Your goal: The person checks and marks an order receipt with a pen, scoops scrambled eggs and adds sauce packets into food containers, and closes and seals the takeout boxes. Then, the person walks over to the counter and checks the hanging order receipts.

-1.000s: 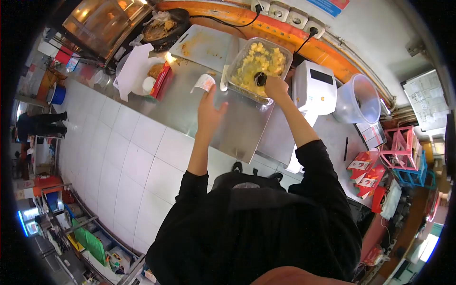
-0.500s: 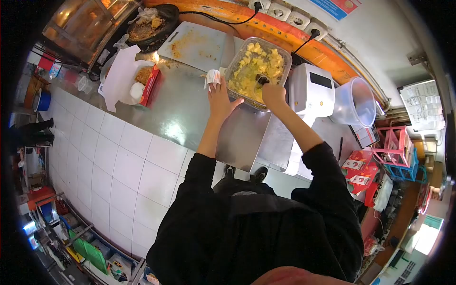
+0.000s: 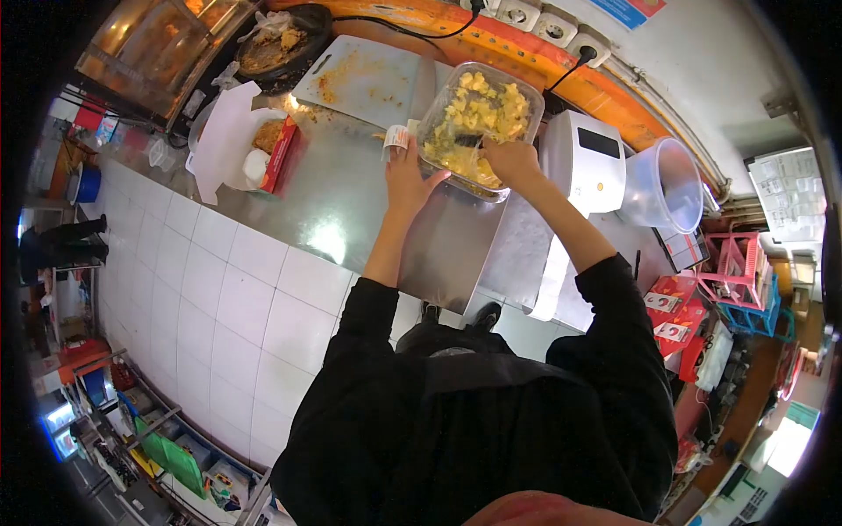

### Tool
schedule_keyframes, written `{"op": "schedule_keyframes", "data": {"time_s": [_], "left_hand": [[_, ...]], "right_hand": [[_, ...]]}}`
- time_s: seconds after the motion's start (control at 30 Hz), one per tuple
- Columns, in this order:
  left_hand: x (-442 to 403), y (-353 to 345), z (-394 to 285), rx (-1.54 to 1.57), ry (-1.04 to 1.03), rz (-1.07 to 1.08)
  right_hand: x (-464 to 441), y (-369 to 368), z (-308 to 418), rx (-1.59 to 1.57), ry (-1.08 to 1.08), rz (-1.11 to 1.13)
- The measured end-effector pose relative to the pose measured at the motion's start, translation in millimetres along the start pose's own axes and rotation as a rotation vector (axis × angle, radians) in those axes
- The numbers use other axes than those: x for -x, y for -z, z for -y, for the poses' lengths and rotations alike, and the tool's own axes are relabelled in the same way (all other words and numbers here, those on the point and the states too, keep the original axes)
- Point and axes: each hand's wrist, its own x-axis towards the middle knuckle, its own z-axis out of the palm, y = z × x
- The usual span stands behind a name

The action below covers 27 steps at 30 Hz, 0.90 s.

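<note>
A clear rectangular plastic tub [image 3: 534,110] holds yellow, lumpy food [image 3: 481,103] that looks like mashed or chopped pieces. My right hand [image 3: 511,163] is closed over the tub's near right part, gripping a dark utensil [image 3: 469,140] whose end sits in the food; its full shape is hidden. At the tub's near left corner my left hand [image 3: 407,186] lies with thumb stretched toward the rim and fingers extended. Its fingertips are by a small white printed paper piece [image 3: 396,138]; I cannot tell whether they touch it.
A stained white cutting board [image 3: 364,83] lies left of the tub. Further left are an open food box [image 3: 282,158] and a dark pan [image 3: 272,48]. To the right stand a white label printer [image 3: 586,162] and a clear bucket [image 3: 662,188]. Power sockets [image 3: 554,31] line the wall.
My right hand has shifted slightly up and right, and the utensil's dark end has moved left through the food. My left hand stays by the tub's corner. The view has shifted slightly.
</note>
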Motion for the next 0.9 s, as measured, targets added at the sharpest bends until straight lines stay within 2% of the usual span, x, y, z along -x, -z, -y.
{"op": "schedule_keyframes", "data": {"time_s": [0.03, 0.13, 0.23, 0.33, 0.4, 0.43, 0.47, 0.53, 0.63, 0.73, 0.83, 0.9], "left_hand": [[-1, 0, 2, 0.05, -0.002, 0.017], [0, 2, -2, 0.007, -0.067, -0.066], [1, 4, -5, 0.038, -0.038, -0.059], [0, 2, -6, 0.045, 0.006, -0.046], [-2, 1, -5, 0.072, 0.004, -0.049], [-1, -1, -4, 0.086, 0.005, -0.05], [-2, -2, -2, 0.107, 0.014, -0.047], [-3, -4, 0, 0.147, 0.032, -0.04], [-4, 1, -4, 0.217, 0.101, 0.008], [-6, 4, -5, 0.299, 0.106, 0.021], [-7, 4, -3, 0.225, 0.045, -0.012], [-7, 6, -6, 0.223, 0.086, 0.017]], "right_hand": [[-2, -5, 2, 0.064, -0.07, -0.001], [-2, -19, 1, 0.068, 0.065, 0.069], [8, -13, -7, -0.182, 0.313, 0.085], [-10, -34, -36, -0.631, 0.538, -0.039], [0, -6, -31, -0.91, 0.23, 0.311], [0, -4, -25, -1.046, 0.132, 0.416], [0, -2, -19, -1.175, 0.018, 0.509], [-10, -26, -10, -1.448, -0.081, 0.546], [-14, -19, -19, -1.697, -0.215, 0.799], [-4, -10, -25, -1.77, -0.278, 0.86], [11, -2, -37, -1.827, -0.292, 0.913], [17, -14, -48, -1.891, -0.241, 0.93]]}}
